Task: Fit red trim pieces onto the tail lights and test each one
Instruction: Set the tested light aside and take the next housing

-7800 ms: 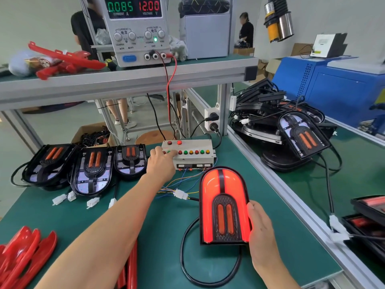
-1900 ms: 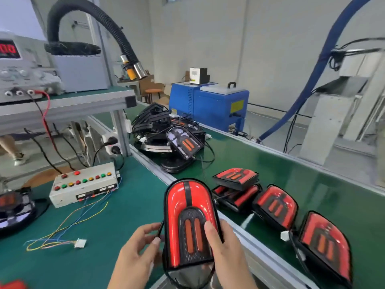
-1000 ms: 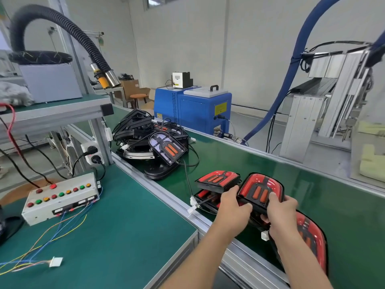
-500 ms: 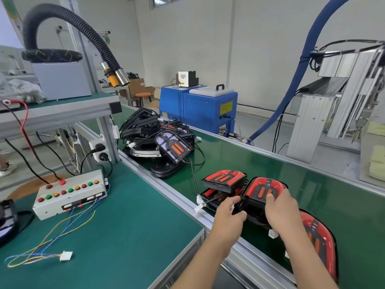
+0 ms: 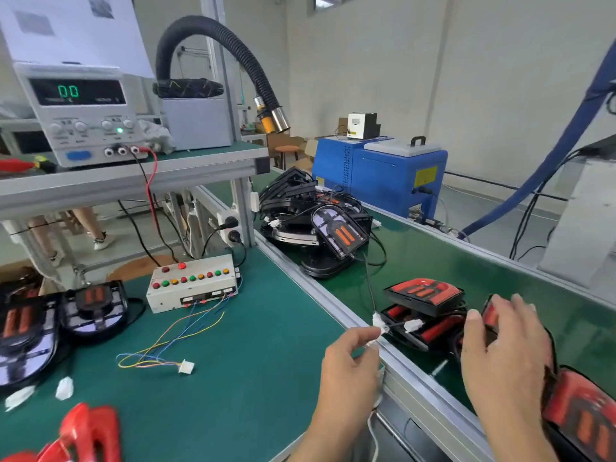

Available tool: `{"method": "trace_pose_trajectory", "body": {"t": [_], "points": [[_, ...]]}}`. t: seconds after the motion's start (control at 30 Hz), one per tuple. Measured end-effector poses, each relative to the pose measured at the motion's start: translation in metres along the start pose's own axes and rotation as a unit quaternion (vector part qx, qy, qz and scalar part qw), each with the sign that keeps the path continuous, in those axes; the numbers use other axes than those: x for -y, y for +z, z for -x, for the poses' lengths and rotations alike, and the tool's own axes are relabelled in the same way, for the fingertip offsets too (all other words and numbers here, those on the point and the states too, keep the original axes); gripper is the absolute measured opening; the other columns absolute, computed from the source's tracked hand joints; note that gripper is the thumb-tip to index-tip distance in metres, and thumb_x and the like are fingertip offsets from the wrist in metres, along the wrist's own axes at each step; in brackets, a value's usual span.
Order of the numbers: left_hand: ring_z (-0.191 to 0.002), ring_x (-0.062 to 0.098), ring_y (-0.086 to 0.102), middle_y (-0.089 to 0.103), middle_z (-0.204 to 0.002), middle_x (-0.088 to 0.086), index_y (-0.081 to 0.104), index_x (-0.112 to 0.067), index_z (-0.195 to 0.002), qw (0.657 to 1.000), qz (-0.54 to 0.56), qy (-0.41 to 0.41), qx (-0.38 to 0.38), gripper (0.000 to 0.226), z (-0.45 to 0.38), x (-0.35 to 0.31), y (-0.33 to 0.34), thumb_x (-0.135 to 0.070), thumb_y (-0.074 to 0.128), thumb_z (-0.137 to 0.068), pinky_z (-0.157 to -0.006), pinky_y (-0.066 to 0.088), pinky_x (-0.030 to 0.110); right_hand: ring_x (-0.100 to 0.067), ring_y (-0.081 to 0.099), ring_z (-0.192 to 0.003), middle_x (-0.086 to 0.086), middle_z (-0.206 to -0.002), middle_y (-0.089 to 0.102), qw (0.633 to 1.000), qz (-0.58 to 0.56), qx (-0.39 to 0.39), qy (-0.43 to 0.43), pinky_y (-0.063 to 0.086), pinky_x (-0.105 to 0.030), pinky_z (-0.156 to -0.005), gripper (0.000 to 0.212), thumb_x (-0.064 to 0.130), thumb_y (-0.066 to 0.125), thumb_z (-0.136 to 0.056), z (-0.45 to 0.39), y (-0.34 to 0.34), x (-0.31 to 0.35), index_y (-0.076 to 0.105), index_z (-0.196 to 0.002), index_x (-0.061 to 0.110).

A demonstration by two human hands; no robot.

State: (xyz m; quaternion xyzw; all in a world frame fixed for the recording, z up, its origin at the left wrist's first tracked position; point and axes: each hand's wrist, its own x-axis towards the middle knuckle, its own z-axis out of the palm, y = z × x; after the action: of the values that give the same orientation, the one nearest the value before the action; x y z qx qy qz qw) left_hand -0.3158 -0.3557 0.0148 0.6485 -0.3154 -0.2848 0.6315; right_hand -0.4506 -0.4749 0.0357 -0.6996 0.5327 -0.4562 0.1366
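My right hand [image 5: 500,355] lies with straight fingers on a red-trimmed tail light [image 5: 489,315] on the green conveyor belt [image 5: 433,261]. Left of it two trimmed tail lights [image 5: 422,291] are stacked, and another [image 5: 586,421] lies at the bottom right. My left hand [image 5: 350,365] hovers curled over the aluminium rail [image 5: 416,388], near white connectors [image 5: 378,320]; whether it holds a cable is unclear. Loose red trim pieces [image 5: 88,431] lie blurred at the bottom left. Untrimmed tail lights [image 5: 93,305] sit at the left of the bench.
A grey test box [image 5: 193,281] with coloured buttons stands mid-bench, and its wire plug [image 5: 186,366] lies loose. The power supply [image 5: 80,115] is on the shelf. A pile of black untrimmed lights [image 5: 333,231] is further up the belt, with a blue machine [image 5: 380,175] behind it.
My right hand has released its grip and now lies flat on the placed tail light. My left hand has drawn back to the rail. The view has swung left toward the bench.
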Motion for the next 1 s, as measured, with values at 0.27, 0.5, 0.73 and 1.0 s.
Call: {"method": "trace_pose_trajectory", "body": {"t": [0.27,0.5,0.73,1.0], "points": [[-0.100,0.005,0.069,0.077,-0.098,-0.013,0.075,-0.027,-0.100,0.979,-0.054,0.086,-0.175,0.027,0.023,-0.028,-0.133,-0.006,0.058,-0.098,-0.091,0.053,0.030,0.003,0.059,-0.096,0.012,-0.103,0.064,0.929,-0.285,0.194,-0.131,0.041,-0.004,-0.076,0.023,0.026,0.058,-0.096,0.096,0.077,0.114,0.067,-0.116,0.019],[-0.094,0.010,0.071,0.077,-0.091,-0.011,0.073,-0.027,-0.099,0.939,-0.117,0.059,-0.319,0.023,0.043,-0.022,-0.271,-0.008,0.061,-0.097,-0.079,0.055,0.022,0.007,0.059,-0.080,0.014,-0.086,0.068,0.845,-0.265,0.451,-0.108,0.042,-0.007,-0.070,0.012,0.032,0.061,-0.100,0.161,0.164,0.173,0.066,-0.111,0.032],[-0.051,-0.002,0.054,0.064,-0.068,-0.008,0.065,-0.024,-0.076,0.843,-0.191,-0.051,-0.500,0.016,0.041,0.003,-0.393,-0.018,0.062,-0.090,-0.049,0.039,0.015,-0.019,0.064,-0.078,0.006,-0.074,0.068,0.847,-0.204,0.483,-0.088,0.051,-0.040,-0.083,0.011,0.026,0.061,-0.100,0.191,0.213,0.179,0.069,-0.092,0.030],[-0.117,0.043,0.051,0.051,-0.131,0.026,0.050,0.000,-0.125,0.788,-0.229,-0.237,-0.519,0.035,0.006,0.036,-0.475,-0.025,0.051,-0.100,-0.098,0.046,0.043,-0.016,0.066,-0.073,0.008,-0.053,0.064,0.872,-0.207,0.442,-0.017,0.041,-0.019,-0.064,0.021,0.023,0.070,-0.094,0.191,0.228,0.180,0.071,-0.072,0.025]]}}
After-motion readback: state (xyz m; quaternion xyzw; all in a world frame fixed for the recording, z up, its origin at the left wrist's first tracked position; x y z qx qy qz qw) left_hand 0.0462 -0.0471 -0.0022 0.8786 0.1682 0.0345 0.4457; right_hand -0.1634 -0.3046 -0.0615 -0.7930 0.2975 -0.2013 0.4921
